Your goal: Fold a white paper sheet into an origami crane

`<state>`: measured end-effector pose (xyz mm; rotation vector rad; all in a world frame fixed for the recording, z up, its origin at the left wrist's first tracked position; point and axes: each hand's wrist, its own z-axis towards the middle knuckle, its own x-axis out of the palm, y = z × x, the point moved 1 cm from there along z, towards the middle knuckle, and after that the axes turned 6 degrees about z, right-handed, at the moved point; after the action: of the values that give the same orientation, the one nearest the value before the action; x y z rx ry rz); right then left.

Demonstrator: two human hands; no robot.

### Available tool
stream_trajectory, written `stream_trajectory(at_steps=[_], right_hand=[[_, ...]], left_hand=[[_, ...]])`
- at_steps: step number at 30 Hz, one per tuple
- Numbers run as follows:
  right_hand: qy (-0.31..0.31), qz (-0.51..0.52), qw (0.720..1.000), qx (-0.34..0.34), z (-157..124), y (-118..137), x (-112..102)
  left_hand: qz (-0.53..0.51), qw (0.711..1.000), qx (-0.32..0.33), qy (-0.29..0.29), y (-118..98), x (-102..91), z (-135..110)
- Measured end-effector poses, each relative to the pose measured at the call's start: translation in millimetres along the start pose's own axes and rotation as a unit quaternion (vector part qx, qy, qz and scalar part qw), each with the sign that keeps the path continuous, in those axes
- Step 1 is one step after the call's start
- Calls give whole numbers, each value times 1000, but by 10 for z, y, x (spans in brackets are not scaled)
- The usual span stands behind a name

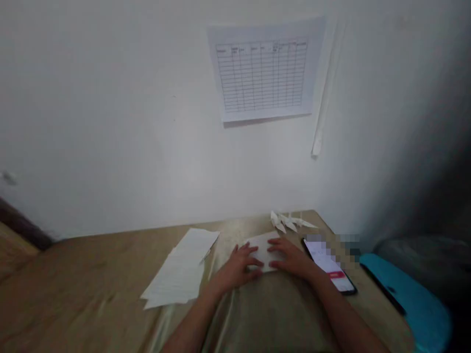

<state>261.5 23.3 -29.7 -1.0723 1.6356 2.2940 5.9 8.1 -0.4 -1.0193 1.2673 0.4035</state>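
Note:
A small white sheet of paper lies flat on the brown-covered table in front of me. My left hand rests on its left side, fingers spread and pointing inward. On the opposite side, my right hand touches the sheet with its fingers apart. Neither hand grips anything. Just beyond the sheet stand several folded white paper figures, close to the wall. Left of my left hand is a loose stack of white paper.
A phone with a lit screen lies right of my right hand. Past the table's right edge is a turquoise object, perhaps a chair. A printed table sheet and a white strip hang on the wall behind.

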Motion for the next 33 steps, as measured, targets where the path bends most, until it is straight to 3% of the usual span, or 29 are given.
stream_trajectory(at_steps=[6, 16, 21, 24, 30, 33], right_hand=[[-24, 17, 999, 22, 8, 80, -21], [-93, -81, 990, 70, -24, 86, -106], [-125, -98, 984, 82, 27, 129, -74], [-130, -84, 986, 69, 49, 118, -35], [-120, -103, 987, 31, 68, 25, 51], [-113, -111, 987, 7, 74, 14, 67]], left_hand=[[-6, 1000, 6, -26, 102, 30, 25], [-3, 986, 6, -164, 179, 48, 81], [-15, 985, -4, -173, 163, 93, 89], [-10, 985, 22, -173, 157, 127, 85], [72, 988, 36, -134, 187, 110, 21], [88, 993, 21, -81, 175, 50, -28]])
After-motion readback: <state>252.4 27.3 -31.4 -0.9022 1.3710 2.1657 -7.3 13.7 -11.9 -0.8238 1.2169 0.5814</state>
